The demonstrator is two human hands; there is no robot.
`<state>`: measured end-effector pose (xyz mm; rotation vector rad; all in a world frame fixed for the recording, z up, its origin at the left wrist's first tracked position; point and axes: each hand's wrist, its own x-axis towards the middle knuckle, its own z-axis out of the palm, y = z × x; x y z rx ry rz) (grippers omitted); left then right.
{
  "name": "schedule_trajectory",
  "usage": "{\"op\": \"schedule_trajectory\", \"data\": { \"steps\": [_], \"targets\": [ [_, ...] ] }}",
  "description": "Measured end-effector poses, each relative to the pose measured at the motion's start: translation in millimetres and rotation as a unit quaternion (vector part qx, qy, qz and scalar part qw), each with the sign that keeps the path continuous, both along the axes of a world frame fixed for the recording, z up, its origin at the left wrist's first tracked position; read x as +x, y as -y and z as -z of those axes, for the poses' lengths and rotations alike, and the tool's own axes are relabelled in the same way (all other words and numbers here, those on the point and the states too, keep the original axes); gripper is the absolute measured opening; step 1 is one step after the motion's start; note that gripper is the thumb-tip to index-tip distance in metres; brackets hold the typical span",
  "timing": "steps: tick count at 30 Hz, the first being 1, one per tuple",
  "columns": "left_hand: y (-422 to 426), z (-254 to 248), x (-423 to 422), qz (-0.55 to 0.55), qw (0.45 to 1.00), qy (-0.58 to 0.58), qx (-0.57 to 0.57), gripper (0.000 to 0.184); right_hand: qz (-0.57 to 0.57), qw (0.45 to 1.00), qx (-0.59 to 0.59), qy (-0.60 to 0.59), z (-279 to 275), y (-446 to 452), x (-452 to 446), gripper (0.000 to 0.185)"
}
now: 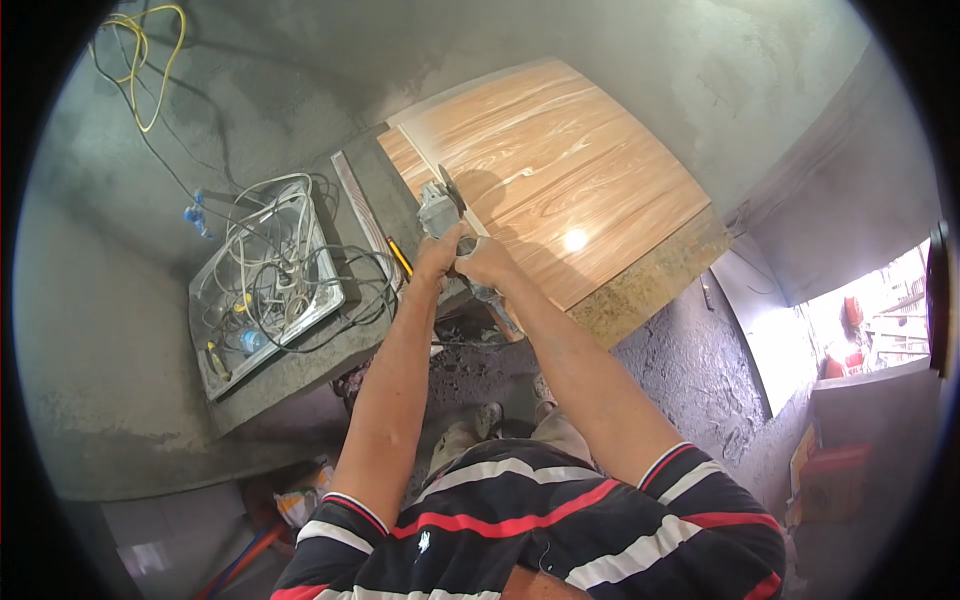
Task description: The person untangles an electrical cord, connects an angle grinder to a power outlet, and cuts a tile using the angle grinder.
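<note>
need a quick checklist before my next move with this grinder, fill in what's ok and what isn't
1. Two-handed grip: ok, left hand and right hand both hold the grinder.
2. Gloves: not ok, both hands are bare.
3. Disc stopped or spinning: cannot tell from a still.
4. Board support: ok, the wood-grain board lies on the slab.
5. Loose items away from hands: not ok, a yellow-and-black tool lies beside the left hand.
6. Cables clear: not ok, dark loops from the cable tangle run close to the left forearm.
</note>
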<state>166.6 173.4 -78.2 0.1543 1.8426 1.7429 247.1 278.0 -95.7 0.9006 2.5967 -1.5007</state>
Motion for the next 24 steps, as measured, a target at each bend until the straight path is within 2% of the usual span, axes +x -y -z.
{"op": "schedule_trajectory", "data": {
  "steps": [16, 21, 24],
  "targets": [
    [-1.1, 21.5, -5.3, 0.005, 0.999, -0.009, -0.043, 0.059, 0.006, 1.0, -0.006, -0.01, -16.5, 4.1, 15.0, 0.057],
    [-1.5, 24.9, -1.8, 0.002, 1.0, 0.02, 0.003, 0.058, -0.004, 1.0, -0.01, 0.002, -14.5, 3.8, 18.1, 0.059],
    [-4.4, 21.7, 3.3, -0.03, 1.0, -0.006, -0.006, 0.058, 0.007, 0.999, -0.005, -0.054, -7.9, 2.6, 15.8, 0.06]
  ]
}}
